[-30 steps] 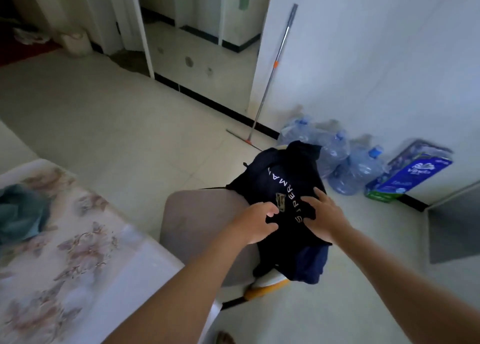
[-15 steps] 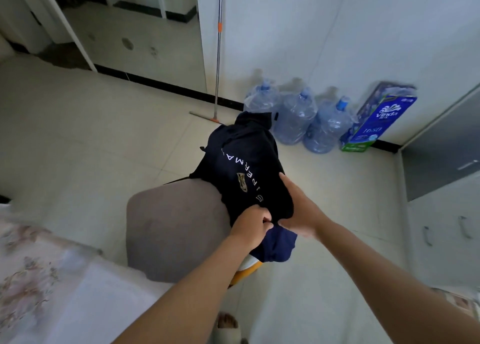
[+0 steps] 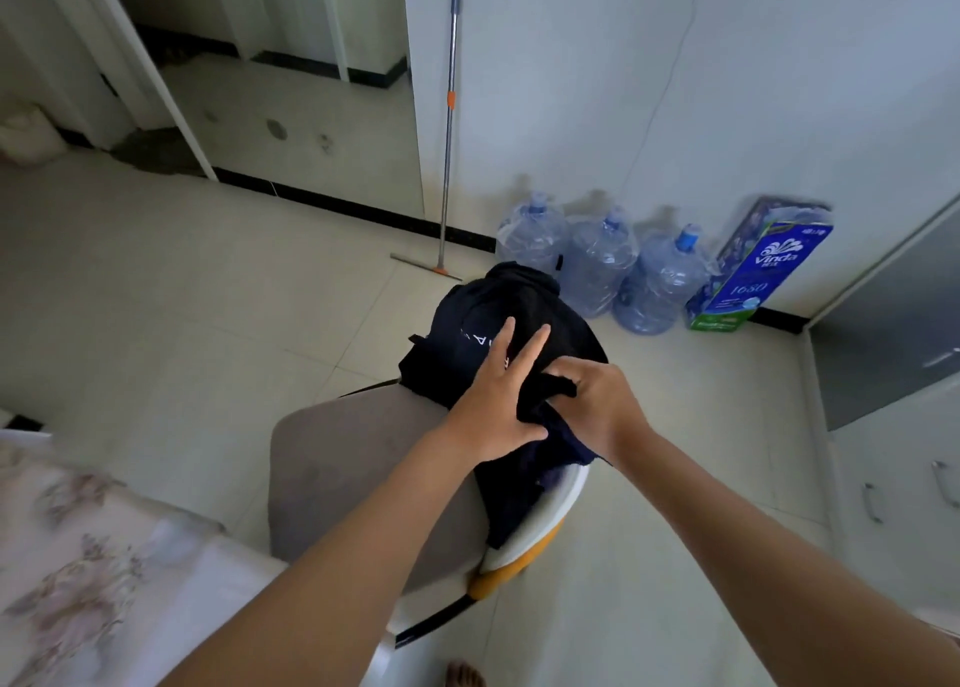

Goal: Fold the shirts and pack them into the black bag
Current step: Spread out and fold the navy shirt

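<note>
On the grey chair seat (image 3: 353,458) lies the black bag (image 3: 519,312), a navy shirt (image 3: 569,450) poking from its near end. The left hand (image 3: 493,406) presses the bag with straight, spread fingers; the right hand (image 3: 597,406) curls round a black fold of it. Three water bottles (image 3: 597,265) stand beyond.

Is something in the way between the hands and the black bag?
Nothing visible. The left hand presses flat on the black bag, and the right hand grips dark fabric at its near end.
</note>
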The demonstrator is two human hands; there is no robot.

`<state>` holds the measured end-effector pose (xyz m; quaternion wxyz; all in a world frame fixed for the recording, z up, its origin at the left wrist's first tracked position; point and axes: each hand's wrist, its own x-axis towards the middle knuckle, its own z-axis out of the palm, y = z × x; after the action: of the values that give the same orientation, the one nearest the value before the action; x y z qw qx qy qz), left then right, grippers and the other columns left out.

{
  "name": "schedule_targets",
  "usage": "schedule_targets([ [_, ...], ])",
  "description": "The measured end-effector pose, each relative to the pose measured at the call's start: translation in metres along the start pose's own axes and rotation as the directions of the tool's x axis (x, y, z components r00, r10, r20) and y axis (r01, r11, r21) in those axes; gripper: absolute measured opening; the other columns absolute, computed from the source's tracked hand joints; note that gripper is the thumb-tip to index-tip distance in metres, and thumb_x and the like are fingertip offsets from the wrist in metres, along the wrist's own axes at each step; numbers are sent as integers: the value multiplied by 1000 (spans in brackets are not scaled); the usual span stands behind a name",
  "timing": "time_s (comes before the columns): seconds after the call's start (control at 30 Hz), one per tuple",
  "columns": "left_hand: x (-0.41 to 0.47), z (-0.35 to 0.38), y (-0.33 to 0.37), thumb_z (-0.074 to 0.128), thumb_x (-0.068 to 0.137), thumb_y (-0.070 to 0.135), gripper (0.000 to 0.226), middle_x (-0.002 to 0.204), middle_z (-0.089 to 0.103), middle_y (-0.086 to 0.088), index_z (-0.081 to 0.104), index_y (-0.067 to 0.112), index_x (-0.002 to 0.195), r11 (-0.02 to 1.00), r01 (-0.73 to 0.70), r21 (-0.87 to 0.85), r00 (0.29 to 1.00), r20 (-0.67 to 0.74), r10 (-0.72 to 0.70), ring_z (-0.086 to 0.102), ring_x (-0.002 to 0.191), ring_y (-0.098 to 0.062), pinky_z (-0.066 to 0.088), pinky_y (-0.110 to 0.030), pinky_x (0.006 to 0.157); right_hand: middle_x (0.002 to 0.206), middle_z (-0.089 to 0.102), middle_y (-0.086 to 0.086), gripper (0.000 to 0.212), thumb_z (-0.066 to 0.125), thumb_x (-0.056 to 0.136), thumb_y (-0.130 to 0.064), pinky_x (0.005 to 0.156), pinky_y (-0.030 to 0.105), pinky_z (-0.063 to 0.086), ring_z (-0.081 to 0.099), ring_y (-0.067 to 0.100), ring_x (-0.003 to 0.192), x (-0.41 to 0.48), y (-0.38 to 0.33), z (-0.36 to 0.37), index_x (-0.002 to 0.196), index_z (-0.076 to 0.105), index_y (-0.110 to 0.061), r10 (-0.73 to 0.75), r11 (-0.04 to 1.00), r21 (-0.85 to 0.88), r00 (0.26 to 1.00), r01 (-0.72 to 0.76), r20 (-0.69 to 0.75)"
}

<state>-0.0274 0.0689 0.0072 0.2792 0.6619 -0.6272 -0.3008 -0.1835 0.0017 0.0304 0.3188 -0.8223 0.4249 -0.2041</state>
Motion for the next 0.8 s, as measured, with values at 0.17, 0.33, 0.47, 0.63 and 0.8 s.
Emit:
schedule_targets([
  [0.17, 1, -41, -9, 58, 87, 1, 34, 96, 64, 10, 62, 27, 109, 996, 88, 19, 970, -228, -81, 63, 93, -17, 45, -20, 73, 118, 59, -8, 50, 80, 71, -16, 96, 26, 45, 54, 3, 111, 13, -22, 15, 116, 62, -29, -61, 992, 104, 997, 66, -44],
  [0.33, -39, -98, -21, 47, 79, -10, 50, 89, 66, 15, 61, 36, 91, 987, 141, -77, 948, -276, -157, 60, 81, -4, 44, -12, 68, 164, 3, -6, 126, 77, 51, -68, 122, 53, 7, -1, 19, 152, 32, -35, 42, 152, 5, -48, 55, 958, -285, 979, 3, 194],
  [0.47, -87, -156, -29, 48, 81, -11, 48, 91, 67, 15, 62, 34, 89, 982, 153, -114, 936, -302, -181, 62, 85, -2, 51, -18, 74, 148, 44, -5, 60, 72, 70, -48, 116, 55, 26, 36, 26, 140, 51, -87, 83, 126, 50, -51, 49, 992, -130, 929, -1, 368],
  [0.63, -176, -231, -49, 44, 77, -9, 52, 89, 62, 16, 57, 40, 90, 964, 255, -81, 830, -493, -261, 56, 75, 1, 42, -14, 63, 84, 65, -8, 24, 55, 88, -9, 71, 34, 50, 62, 16, 80, 53, -201, 133, 95, 55, -32, -79, 980, 197, 953, 21, 292],
  [0.8, -295, -295, -71, 45, 76, -8, 52, 90, 64, 14, 57, 40, 92, 923, 380, -58, 643, -701, -309, 57, 74, -4, 42, -14, 61, 89, 64, -9, 30, 49, 90, -4, 59, 20, 45, 60, 7, 76, 28, -333, 179, 106, 54, -29, -325, 912, 325, 924, 250, 202],
])
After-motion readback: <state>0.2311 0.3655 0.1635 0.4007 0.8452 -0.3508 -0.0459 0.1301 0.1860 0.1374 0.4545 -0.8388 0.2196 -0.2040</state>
